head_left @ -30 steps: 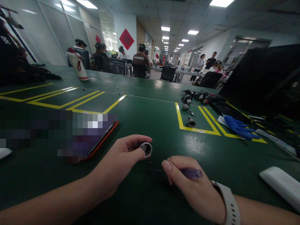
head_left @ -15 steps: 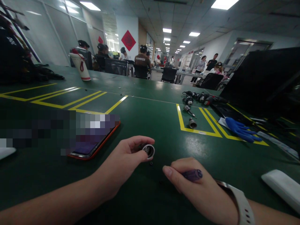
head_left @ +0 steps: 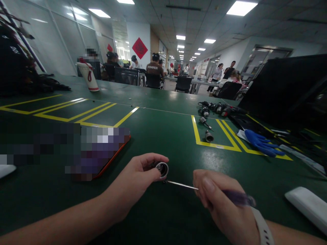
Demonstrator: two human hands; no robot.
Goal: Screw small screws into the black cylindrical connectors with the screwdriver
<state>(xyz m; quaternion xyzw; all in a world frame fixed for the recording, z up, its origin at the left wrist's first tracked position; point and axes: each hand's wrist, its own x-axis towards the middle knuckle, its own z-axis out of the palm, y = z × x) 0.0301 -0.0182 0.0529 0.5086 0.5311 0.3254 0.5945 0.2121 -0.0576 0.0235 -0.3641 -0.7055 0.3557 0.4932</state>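
Note:
My left hand (head_left: 135, 178) pinches a small round metal part (head_left: 162, 169) with a silver rim, holding it on the green table (head_left: 178, 136). My right hand (head_left: 222, 202) grips a thin screwdriver (head_left: 204, 189) with a purple handle. Its metal shaft points left, and the tip sits just under the round part, by a tiny dark piece on the mat. A white watch strap (head_left: 263, 228) is on my right wrist.
A phone in an orange case (head_left: 112, 154) lies left of my hands. Inside a yellow-marked box lie metal cylinders (head_left: 208, 136), more tool parts (head_left: 214, 107) and a blue glove (head_left: 263, 143). A white object (head_left: 306, 206) sits at right. A cup (head_left: 88, 76) stands far left; people sit beyond.
My right hand has drawn back to the right and turned the screwdriver, so its shaft now shows and points at the round part. My left hand has stayed put.

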